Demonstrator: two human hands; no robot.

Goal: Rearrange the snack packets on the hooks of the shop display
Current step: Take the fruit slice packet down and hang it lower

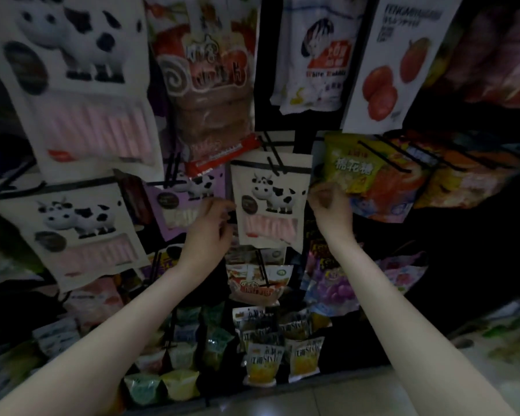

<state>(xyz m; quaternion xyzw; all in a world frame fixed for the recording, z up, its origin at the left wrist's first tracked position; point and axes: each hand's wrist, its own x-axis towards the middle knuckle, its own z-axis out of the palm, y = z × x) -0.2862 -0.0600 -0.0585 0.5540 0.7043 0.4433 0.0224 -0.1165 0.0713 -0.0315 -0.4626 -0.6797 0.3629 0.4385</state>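
A small white cow-print snack packet (272, 202) hangs on a black hook (272, 159) at the middle of the display. My left hand (210, 228) pinches the packet's left edge with thumb and fingertips. At its right edge my right hand (330, 205) has its fingers curled, just below the corner of a green marshmallow packet (353, 166). Behind my left hand hangs a purple cow-print packet (177, 205). The image is dim and blurred, so the finger contact is hard to make out.
Larger cow-print packets hang at the left (81, 235) and upper left (81, 85). A swirl-cake packet (207, 85), a White Rabbit bag (315, 55) and a fruit packet (394, 64) hang above. Small packets (261, 364) fill the lower hooks. A tiled floor (373, 394) lies below.
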